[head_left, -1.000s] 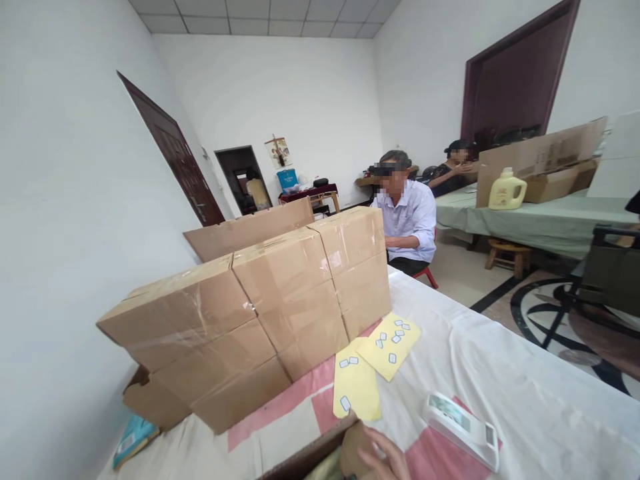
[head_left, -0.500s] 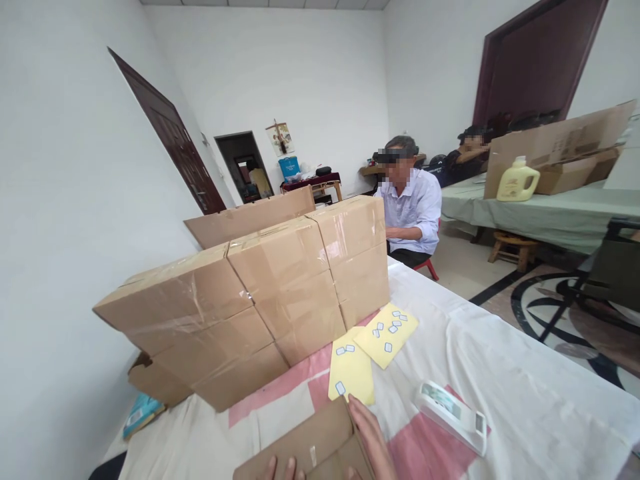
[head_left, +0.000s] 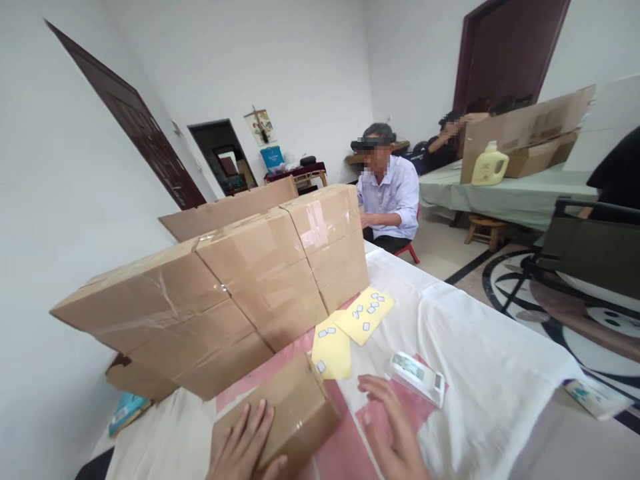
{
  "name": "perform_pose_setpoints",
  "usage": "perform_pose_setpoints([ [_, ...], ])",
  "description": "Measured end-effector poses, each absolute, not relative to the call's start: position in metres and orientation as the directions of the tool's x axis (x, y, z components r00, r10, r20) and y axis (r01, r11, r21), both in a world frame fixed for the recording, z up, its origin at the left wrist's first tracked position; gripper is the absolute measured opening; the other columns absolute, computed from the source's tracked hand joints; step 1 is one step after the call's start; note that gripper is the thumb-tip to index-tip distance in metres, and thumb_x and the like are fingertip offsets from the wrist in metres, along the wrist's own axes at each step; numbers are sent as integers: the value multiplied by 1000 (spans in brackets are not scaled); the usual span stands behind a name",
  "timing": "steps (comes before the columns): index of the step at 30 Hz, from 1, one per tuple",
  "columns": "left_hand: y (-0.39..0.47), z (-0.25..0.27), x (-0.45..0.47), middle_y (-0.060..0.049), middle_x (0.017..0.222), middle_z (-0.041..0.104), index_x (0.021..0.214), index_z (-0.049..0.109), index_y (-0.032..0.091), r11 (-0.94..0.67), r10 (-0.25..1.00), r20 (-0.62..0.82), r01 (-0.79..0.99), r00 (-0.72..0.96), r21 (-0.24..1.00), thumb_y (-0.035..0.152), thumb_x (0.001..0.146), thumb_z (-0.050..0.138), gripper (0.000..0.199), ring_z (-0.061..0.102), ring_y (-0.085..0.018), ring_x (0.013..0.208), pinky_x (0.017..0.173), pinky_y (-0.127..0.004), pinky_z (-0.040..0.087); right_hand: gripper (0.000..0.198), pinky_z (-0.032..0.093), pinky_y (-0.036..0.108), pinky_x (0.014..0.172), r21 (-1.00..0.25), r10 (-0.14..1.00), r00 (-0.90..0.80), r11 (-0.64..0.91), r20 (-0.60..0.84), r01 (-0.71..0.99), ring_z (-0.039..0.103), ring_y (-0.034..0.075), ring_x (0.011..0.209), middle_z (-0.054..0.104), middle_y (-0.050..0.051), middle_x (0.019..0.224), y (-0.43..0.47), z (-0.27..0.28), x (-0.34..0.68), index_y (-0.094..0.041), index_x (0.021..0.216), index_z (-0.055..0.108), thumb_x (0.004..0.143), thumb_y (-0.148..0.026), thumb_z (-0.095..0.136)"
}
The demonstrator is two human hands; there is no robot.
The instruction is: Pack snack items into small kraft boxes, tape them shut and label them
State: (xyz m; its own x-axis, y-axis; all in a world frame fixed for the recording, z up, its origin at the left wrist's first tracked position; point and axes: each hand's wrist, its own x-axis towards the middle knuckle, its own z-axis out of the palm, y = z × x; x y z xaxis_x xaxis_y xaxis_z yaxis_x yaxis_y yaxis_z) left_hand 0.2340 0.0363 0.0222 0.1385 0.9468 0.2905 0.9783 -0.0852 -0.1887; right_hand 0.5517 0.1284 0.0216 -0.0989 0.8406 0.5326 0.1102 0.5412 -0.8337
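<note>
The box [head_left: 293, 393] sits on the cloth-covered bench [head_left: 480, 373], at the near edge of the view, just in front of a stack of boxes [head_left: 250, 280] and apart from it. The left hand [head_left: 245, 440] lies flat on its upper face, fingers slightly spread and pinching nothing. The right hand [head_left: 393, 427] hangs beside the box on its right, fingers parted and loosely bent around empty air.

As far as one can judge, the box is closed: its upper face looks flat, with no flap standing up. Whether it is sealed is harder to say; a small shiny patch shows on its near side, but a full strip of tape cannot be made out. The stacked boxes carry glossy clear tape and look finished. This one is not among them, so its handling seems incomplete.

Two yellow sheets [head_left: 336, 353] with small labels lie beyond it, and a white device [head_left: 417, 380] rests past the right hand.
</note>
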Motion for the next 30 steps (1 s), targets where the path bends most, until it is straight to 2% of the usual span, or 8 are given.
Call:
perform_pose_setpoints([
  [7,44,82,274,-16,152,51,133,61,19,-50,908,410,995,81,-87,50,98,49,48,31,-41,150,120,-67,22,16,53,37,82,-857,902,140,327,409,397,66,23,93,69,6,95,149,41,671,-23,96,65,97,-33,54],
  [9,45,92,310,-17,147,57,124,64,20,-119,828,549,993,113,-26,36,94,59,34,40,-41,146,119,-67,24,18,52,36,77,-861,953,114,198,281,469,66,22,88,70,6,91,154,36,688,-22,95,67,96,-35,54],
  [12,64,83,377,-6,115,74,118,62,27,-457,677,706,870,207,183,13,87,68,34,67,-26,118,114,-50,43,21,51,32,69,-863,987,41,113,153,492,66,20,82,71,6,93,161,26,696,-22,94,69,95,-37,54],
  [14,90,62,422,-8,124,71,128,57,26,-476,804,568,761,174,441,18,91,66,39,64,-25,123,108,-44,50,23,51,31,66,-867,989,13,125,149,483,65,19,81,70,8,104,168,19,694,-22,100,69,95,-38,54],
  [17,138,30,474,-18,164,30,155,30,20,-190,982,148,622,119,760,37,94,62,71,31,-36,151,118,-51,37,29,49,29,62,-897,994,4,100,112,431,62,18,73,70,7,96,182,11,688,-20,109,69,93,-41,54],
  [19,164,13,492,-22,168,17,160,15,13,-85,991,20,510,132,856,45,96,58,84,20,-39,154,121,-50,30,32,49,29,61,-923,996,9,74,83,377,59,17,66,68,5,84,191,5,683,-19,105,70,91,-43,54],
  [24,200,-15,502,-15,166,29,156,31,20,-44,998,21,361,67,931,47,98,51,66,21,-31,155,126,-52,25,34,47,29,55,-969,997,65,17,34,245,54,15,57,60,2,73,195,-16,658,-19,87,69,89,-50,56],
  [30,229,-28,499,-9,137,64,126,66,24,-136,988,152,279,-33,951,44,101,43,40,56,-26,131,115,-45,43,38,47,29,53,-987,994,99,36,52,159,54,15,59,58,5,88,186,-25,634,-19,81,68,92,-53,53],
])
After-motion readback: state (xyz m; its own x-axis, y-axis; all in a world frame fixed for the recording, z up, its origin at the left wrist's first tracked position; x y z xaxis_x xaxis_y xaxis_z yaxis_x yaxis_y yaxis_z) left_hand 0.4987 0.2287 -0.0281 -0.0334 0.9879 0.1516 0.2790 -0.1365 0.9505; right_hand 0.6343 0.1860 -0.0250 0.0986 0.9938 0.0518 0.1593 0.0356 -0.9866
